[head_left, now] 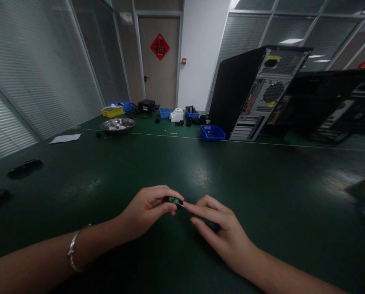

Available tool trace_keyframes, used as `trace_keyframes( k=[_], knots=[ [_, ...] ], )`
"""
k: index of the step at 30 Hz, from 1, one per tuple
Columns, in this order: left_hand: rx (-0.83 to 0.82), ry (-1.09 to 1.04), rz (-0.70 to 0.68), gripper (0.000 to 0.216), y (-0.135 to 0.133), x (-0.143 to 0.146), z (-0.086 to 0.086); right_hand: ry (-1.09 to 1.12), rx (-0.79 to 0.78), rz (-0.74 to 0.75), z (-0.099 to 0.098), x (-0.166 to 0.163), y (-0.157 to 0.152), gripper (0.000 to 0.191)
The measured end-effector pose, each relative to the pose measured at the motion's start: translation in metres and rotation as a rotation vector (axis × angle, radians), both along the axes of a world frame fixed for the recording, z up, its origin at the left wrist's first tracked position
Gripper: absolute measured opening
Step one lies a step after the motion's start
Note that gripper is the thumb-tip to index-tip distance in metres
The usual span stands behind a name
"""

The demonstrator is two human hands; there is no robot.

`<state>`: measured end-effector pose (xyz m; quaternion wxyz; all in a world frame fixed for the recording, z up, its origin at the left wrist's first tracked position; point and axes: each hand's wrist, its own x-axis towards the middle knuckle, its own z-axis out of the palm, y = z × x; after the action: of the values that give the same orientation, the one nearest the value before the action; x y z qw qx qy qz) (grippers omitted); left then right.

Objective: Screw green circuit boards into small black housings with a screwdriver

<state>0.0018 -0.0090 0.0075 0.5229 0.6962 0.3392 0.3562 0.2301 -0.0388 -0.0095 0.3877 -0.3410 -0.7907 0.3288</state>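
Note:
A small black part with a green circuit board (173, 200) is pinched between the thumb and fingers of my left hand (147, 210). My right hand (223, 228) is closed around the dark handle of a screwdriver (211, 223), its index finger stretched along the tool. The thin metal tip meets the right end of the circuit-board part, though the exact contact point is too small to make out. Both hands are above the green table (158, 265), and my fingers cover much of the part.
A metal bowl (118, 125) stands at the back left, near a white paper (65, 138). A blue bin (212, 133) sits beside a tall black computer case (246, 90). At far left lies a dark device (25, 168). Small bins and black parts line the back.

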Motion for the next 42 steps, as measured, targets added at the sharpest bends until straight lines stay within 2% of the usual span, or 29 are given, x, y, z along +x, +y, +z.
trace_keyframes(
  k=[5,10,14,18,22,25,29,36,40,42],
  knots=[
    [-0.068,-0.039,-0.024,0.018,0.001,0.001,-0.002,0.015,-0.010,-0.001,0.000,-0.001,0.000,0.037],
    [-0.031,-0.074,-0.035,0.019,0.003,0.000,-0.002,0.022,-0.024,-0.019,0.001,0.000,0.001,0.034],
    [-0.207,-0.144,-0.110,0.029,0.004,-0.002,-0.005,0.029,-0.021,-0.068,0.004,0.001,0.000,0.034],
    [-0.316,-0.240,-0.160,0.033,0.006,-0.002,-0.010,0.010,-0.057,0.012,0.006,0.000,-0.001,0.031],
    [-0.327,-0.309,-0.102,0.021,0.008,-0.001,-0.012,-0.006,-0.062,0.104,0.008,0.000,-0.002,0.032],
    [-0.341,-0.280,-0.071,0.023,0.008,0.000,-0.010,-0.050,-0.060,0.130,0.009,0.000,-0.003,0.034],
    [-0.370,-0.190,-0.101,0.028,0.006,0.000,-0.006,-0.099,-0.071,0.156,0.010,0.001,-0.004,0.036],
    [-0.424,-0.232,-0.187,0.041,0.006,-0.002,-0.009,-0.070,-0.051,0.174,0.008,0.002,-0.003,0.037],
    [-0.433,-0.253,-0.127,0.043,0.007,-0.002,-0.012,0.008,-0.017,0.141,0.006,0.002,-0.004,0.039],
    [-0.413,-0.286,-0.090,0.035,0.007,-0.002,-0.013,0.043,-0.009,0.102,0.005,0.001,-0.004,0.038]
  ],
)
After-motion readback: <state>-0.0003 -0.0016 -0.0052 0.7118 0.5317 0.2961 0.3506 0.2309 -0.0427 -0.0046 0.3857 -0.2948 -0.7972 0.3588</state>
